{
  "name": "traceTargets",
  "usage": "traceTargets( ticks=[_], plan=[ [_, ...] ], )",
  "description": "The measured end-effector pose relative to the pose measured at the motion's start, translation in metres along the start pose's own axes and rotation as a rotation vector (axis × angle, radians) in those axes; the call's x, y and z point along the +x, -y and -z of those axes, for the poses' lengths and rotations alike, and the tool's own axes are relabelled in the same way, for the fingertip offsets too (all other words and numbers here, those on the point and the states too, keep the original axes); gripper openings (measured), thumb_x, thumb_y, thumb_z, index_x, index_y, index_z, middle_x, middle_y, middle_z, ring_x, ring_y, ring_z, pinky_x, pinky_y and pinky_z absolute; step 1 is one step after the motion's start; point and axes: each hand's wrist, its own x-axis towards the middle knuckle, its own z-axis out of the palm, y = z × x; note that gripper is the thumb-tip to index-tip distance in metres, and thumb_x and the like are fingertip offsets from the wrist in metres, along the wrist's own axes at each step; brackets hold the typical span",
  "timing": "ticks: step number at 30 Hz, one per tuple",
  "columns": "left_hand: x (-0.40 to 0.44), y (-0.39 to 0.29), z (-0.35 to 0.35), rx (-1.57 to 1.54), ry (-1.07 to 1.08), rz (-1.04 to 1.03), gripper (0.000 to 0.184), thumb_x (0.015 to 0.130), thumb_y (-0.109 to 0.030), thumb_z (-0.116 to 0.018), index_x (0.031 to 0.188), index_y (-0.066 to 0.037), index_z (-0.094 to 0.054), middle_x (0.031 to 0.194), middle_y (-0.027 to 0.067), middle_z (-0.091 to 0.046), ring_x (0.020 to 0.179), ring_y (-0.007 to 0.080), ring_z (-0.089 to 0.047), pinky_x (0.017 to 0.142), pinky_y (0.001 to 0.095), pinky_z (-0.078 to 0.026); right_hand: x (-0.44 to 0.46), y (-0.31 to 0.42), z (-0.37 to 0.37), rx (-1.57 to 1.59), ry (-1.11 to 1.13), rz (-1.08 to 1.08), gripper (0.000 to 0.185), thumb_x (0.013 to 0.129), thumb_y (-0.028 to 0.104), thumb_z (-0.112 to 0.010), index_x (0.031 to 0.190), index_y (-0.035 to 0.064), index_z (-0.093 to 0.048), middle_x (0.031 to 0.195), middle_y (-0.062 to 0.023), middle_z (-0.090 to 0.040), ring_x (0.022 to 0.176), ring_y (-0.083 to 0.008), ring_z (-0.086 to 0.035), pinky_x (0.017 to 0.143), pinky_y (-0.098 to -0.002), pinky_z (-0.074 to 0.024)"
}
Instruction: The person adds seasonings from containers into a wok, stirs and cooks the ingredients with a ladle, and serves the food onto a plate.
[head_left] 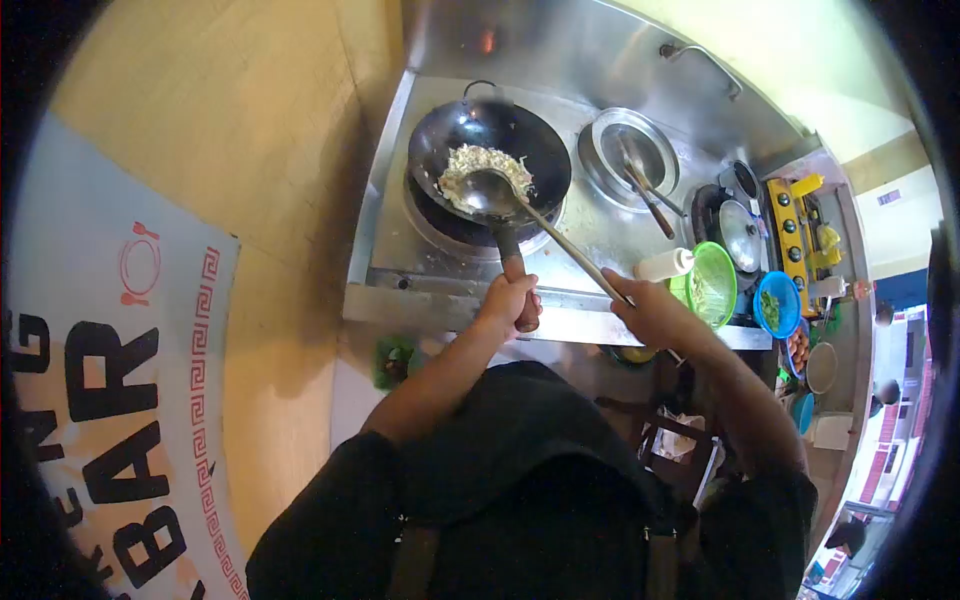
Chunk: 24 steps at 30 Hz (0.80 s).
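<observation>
A black wok [545,150] sits on the burner at the upper left of the steel stove, with chopped, pale food [485,161] in it. My left hand [512,302] is closed around the wok's wooden handle [527,318]. In my right hand [643,308] is the long handle of a metal ladle [489,194]. The ladle's bowl rests in the wok against the near side of the food. Part of the food is hidden by the ladle.
Right of the wok, a steel pot [602,160] holds utensils. Farther right are a white bottle [664,265], a green basket [713,285], a blue bowl [778,304] and a lidded pan [738,237]. A steel wall [560,50] backs the stove.
</observation>
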Motion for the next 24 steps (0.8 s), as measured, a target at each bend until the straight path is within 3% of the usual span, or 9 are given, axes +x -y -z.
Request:
traceTargets(
  ticks=[1,3,7,11,12,13,19,21,24],
  plan=[
    [0.0,-0.001,0.002,0.0,-0.01,0.005,0.014,0.083,-0.011,-0.059,0.081,-0.005,-0.047,0.062,0.0044,-0.049,0.051,0.0167,-0.051,0.044,0.0321,-0.045,0.006,0.006,-0.004,0.001,-0.002,0.001,0.052,0.088,0.015,-0.05,0.139,0.0104,-0.038,0.073,-0.0198,-0.06,0.06,-0.0293,-0.061,0.051,-0.0411,-0.0486],
    [0.003,0.001,0.01,-0.001,-0.021,0.007,0.014,0.083,-0.011,-0.059,0.08,-0.005,-0.047,0.061,0.0041,-0.049,0.051,0.0167,-0.051,0.044,0.0319,-0.045,0.025,0.022,-0.011,-0.398,0.053,-0.256,0.06,0.084,0.007,-0.045,0.142,0.0113,-0.03,0.076,-0.0252,-0.062,0.077,-0.0388,-0.063,0.069,-0.0484,-0.0495],
    [0.012,0.0,0.033,0.05,0.07,-0.013,0.014,0.084,-0.012,-0.06,0.082,-0.006,-0.047,0.061,0.0046,-0.05,0.05,0.0173,-0.052,0.044,0.0329,-0.045,0.093,0.018,-0.054,-0.222,-0.004,-0.268,0.063,0.082,0.006,-0.046,0.141,0.0061,-0.025,0.08,-0.0261,-0.062,0.073,-0.0406,-0.064,0.066,-0.0497,-0.0503],
    [-0.001,-0.01,0.039,0.177,0.073,0.017,0.015,0.084,-0.011,-0.06,0.085,-0.005,-0.046,0.063,0.005,-0.05,0.05,0.0177,-0.052,0.044,0.0328,-0.045,0.037,0.037,-0.036,-0.321,0.082,-0.183,0.059,0.083,0.01,-0.047,0.139,0.007,-0.03,0.081,-0.0262,-0.063,0.072,-0.0396,-0.064,0.067,-0.0493,-0.0507],
    [-0.018,-0.011,0.017,-0.111,0.119,0.082,0.015,0.084,-0.011,-0.06,0.084,-0.005,-0.047,0.062,0.0058,-0.051,0.05,0.0181,-0.053,0.042,0.0327,-0.044,0.03,0.025,-0.026,-0.295,0.037,-0.187,0.061,0.081,0.008,-0.048,0.139,0.0076,-0.031,0.079,-0.0265,-0.062,0.07,-0.0413,-0.062,0.066,-0.0493,-0.0498],
    [-0.018,-0.008,0.005,-0.117,0.119,0.084,0.015,0.084,-0.011,-0.06,0.084,-0.005,-0.047,0.062,0.0058,-0.051,0.05,0.0181,-0.053,0.042,0.0327,-0.044,0.024,0.021,-0.022,-0.266,0.005,-0.189,0.062,0.079,0.005,-0.049,0.139,0.0081,-0.032,0.077,-0.0268,-0.061,0.068,-0.043,-0.06,0.066,-0.0493,-0.0488],
    [-0.001,-0.001,0.007,-0.003,0.091,0.01,0.014,0.084,-0.012,-0.059,0.079,-0.006,-0.048,0.059,0.0056,-0.05,0.049,0.0186,-0.053,0.042,0.0333,-0.044,0.116,0.03,-0.043,-0.119,-0.079,-0.216,0.058,0.081,0.008,-0.044,0.138,0.0105,-0.033,0.08,-0.0237,-0.063,0.075,-0.0407,-0.063,0.068,-0.0507,-0.05],
    [0.002,-0.007,0.016,-0.015,0.059,-0.019,0.015,0.084,-0.013,-0.059,0.075,-0.005,-0.049,0.06,0.0069,-0.052,0.048,0.0186,-0.053,0.041,0.0335,-0.043,0.091,0.037,-0.05,-0.134,-0.033,-0.056,0.069,0.077,0.006,-0.049,0.142,0.0094,-0.027,0.074,-0.0255,-0.062,0.065,-0.0426,-0.061,0.063,-0.0506,-0.0489],
    [-0.001,-0.009,0.03,0.255,-0.032,-0.016,0.014,0.085,-0.013,-0.056,0.078,-0.003,-0.05,0.061,0.0068,-0.053,0.05,0.0184,-0.054,0.044,0.0333,-0.045,0.017,0.067,-0.019,-0.299,0.07,-0.085,0.071,0.077,0.008,-0.053,0.143,0.0087,-0.025,0.074,-0.0224,-0.061,0.064,-0.0387,-0.062,0.057,-0.0489,-0.0495]
  ],
)
